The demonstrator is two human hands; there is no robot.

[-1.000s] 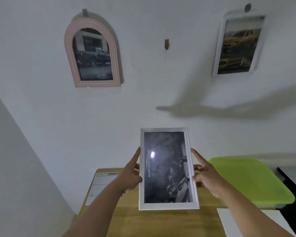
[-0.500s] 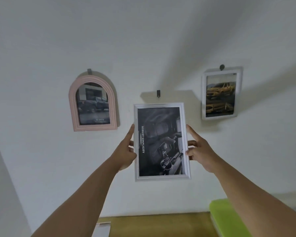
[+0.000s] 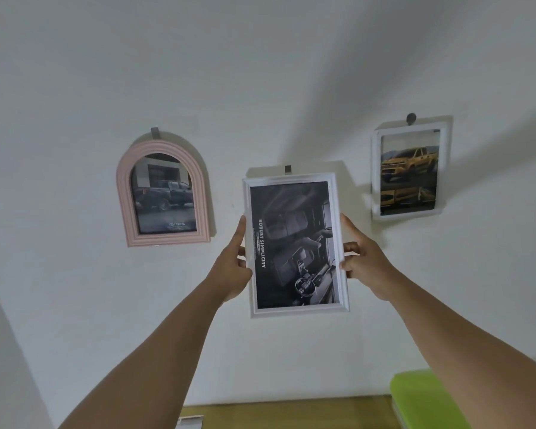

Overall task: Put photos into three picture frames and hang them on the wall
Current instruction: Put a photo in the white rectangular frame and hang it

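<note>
Green lid (image 3: 421, 397) on wooden table (image 3: 291, 413); paper (image 3: 190, 422).

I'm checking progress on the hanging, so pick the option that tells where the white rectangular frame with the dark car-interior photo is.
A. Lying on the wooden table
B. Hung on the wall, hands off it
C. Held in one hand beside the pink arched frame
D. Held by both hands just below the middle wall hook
D: the left hand and right hand grip the sides of the white rectangular frame, its top edge just under the middle wall hook.
</note>
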